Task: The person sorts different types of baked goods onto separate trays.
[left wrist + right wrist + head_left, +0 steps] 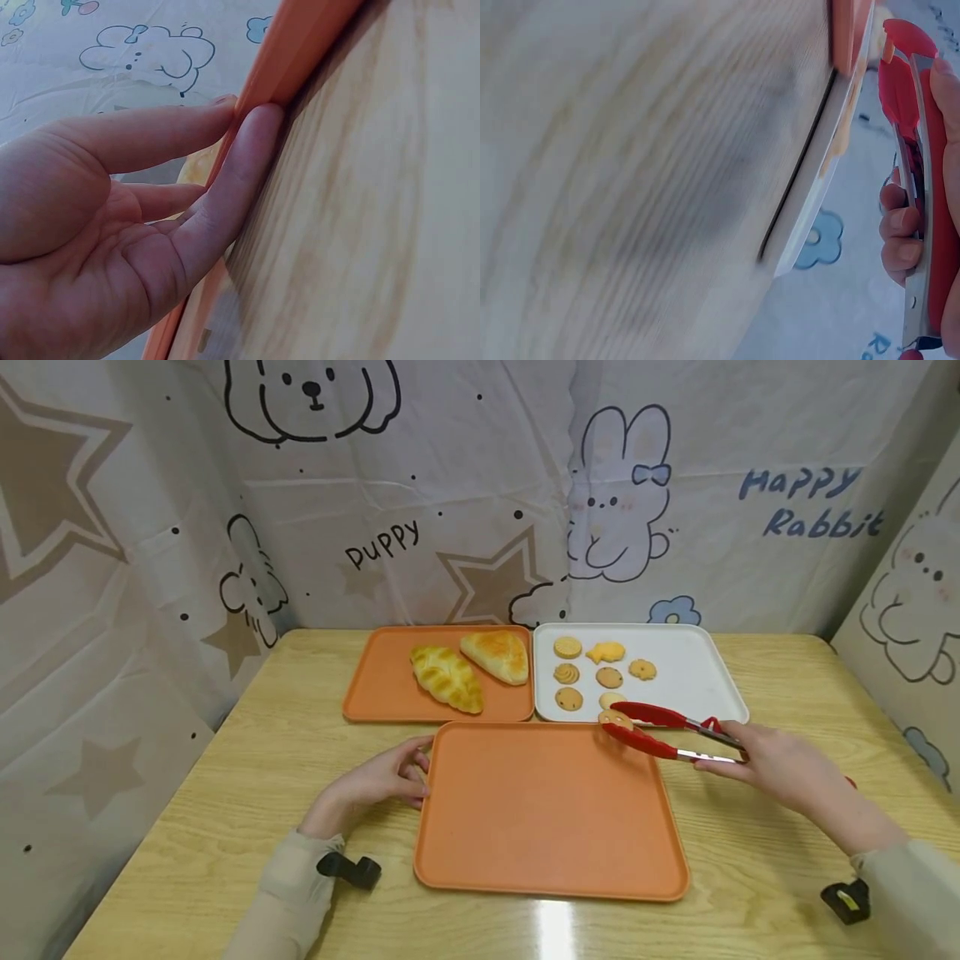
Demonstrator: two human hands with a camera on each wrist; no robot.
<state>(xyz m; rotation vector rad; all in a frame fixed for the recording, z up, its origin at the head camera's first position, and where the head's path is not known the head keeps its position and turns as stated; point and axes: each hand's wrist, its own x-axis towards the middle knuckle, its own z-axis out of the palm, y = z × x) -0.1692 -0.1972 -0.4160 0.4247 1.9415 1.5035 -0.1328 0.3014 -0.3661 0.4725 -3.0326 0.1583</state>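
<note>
In the head view, my right hand [783, 768] holds red-tipped metal tongs [647, 742]. Between the tips sits a round cookie with holes [615, 718], over where the white tray's front edge meets the front orange tray. The right wrist view shows my fingers curled round the handles of the tongs [926, 202]. My left hand [378, 777] is at the left edge of the front orange tray [547, 810], whose surface is bare. Up close in the left wrist view, thumb and finger of the hand [150, 202] pinch the tray's rim [277, 67].
Behind stands the white tray [697, 677] with several cookies, among them a fish-shaped one [605, 652] and a flower-shaped one [642, 669]. Left of it, another orange tray [382, 677] bears a braided bread [446, 678] and a triangular bread [497, 656]. A printed curtain [465, 468] hangs behind.
</note>
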